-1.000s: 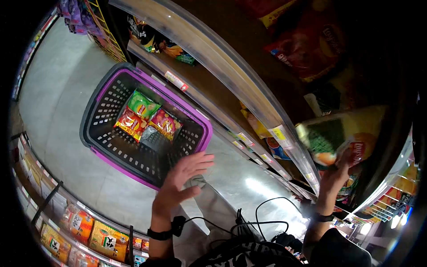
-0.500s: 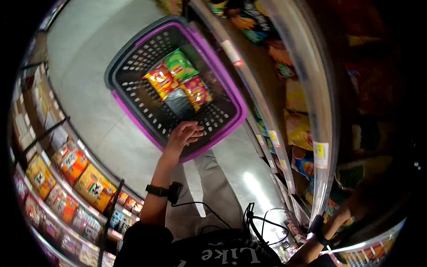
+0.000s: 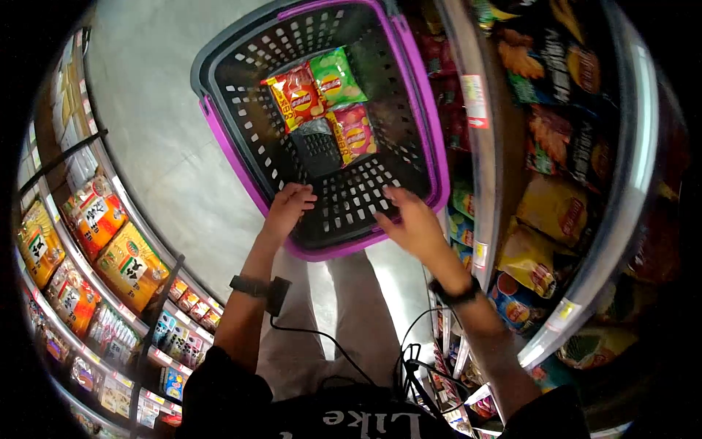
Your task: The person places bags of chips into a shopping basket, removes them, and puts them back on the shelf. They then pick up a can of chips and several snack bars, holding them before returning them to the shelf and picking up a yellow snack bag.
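Observation:
A dark shopping basket (image 3: 238, 157) with a purple rim stands in front of me. In it lie a red-and-yellow chip bag (image 3: 296, 96), a green chip bag (image 3: 337, 78) and a pinkish-red chip bag (image 3: 353, 133). Over the basket's near left side is my left hand (image 3: 290, 208), its fingers loosely bent with nothing visible in them. My right hand (image 3: 414, 225) hovers at the near right corner, thumb and fingers apart, holding nothing. Neither hand touches the bags. Whether either hand touches the rim, I cannot tell.
Shelves of snack bags (image 3: 561, 208) run along my right, close to the basket. Another shelf with packaged food (image 3: 131, 267) curves along the left. Grey floor (image 3: 150, 124) lies between them. Dark cables (image 3: 322, 333) hang from my left wrist and near my waist.
My right hand has come from the lower right shelf side to the basket's near right corner. The basket appears slightly higher and farther right. My left hand stays at its near side.

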`<state>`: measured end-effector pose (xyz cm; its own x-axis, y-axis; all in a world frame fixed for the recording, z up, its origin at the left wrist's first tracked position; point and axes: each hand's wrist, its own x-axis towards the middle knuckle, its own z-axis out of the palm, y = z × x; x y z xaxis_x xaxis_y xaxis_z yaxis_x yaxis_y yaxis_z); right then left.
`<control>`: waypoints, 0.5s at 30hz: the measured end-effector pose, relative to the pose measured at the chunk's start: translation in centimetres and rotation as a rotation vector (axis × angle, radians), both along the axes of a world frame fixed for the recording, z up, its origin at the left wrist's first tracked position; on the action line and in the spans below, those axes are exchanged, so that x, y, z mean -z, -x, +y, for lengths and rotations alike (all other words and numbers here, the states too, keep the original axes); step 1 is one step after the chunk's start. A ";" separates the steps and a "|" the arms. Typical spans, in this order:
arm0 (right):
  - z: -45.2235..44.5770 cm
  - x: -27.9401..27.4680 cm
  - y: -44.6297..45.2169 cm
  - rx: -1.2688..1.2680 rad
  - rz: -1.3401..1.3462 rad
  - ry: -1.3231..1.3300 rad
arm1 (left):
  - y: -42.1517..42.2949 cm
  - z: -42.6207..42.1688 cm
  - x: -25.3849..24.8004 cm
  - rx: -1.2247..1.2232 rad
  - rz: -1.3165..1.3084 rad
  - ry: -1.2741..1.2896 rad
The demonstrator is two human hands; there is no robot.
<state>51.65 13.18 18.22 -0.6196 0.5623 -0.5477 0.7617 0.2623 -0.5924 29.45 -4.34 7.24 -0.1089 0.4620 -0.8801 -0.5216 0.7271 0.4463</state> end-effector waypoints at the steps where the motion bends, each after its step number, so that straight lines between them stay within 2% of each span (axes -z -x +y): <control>1: 0.5 3.9 2.0 -0.026 -0.138 0.094 | 0.2 0.1 0.3 -0.002 -0.011 0.009; 4: 1.9 15.0 6.7 -0.065 -0.340 0.190 | 1.3 1.1 0.8 0.021 -0.018 0.020; 5: 1.8 20.7 7.0 -0.074 -0.474 0.216 | 1.7 1.1 1.2 0.048 -0.019 -0.088; 6: 1.5 24.2 6.1 -0.001 -0.155 0.154 | 1.8 0.8 1.2 0.069 -0.022 -0.191; 7: 2.4 24.3 10.3 -0.048 -0.651 0.215 | 2.4 0.5 1.5 0.236 0.003 -0.215; 9: -0.1 38.4 7.4 0.123 -0.679 -0.123 | 2.5 0.4 1.7 0.276 0.012 -0.215; 12: -0.2 39.8 10.4 0.181 -0.822 -0.184 | 2.6 0.2 2.3 0.288 0.005 -0.305; 15: 0.0 40.8 11.3 0.091 -0.944 -0.113 | 2.7 0.1 2.5 0.252 -0.025 -0.387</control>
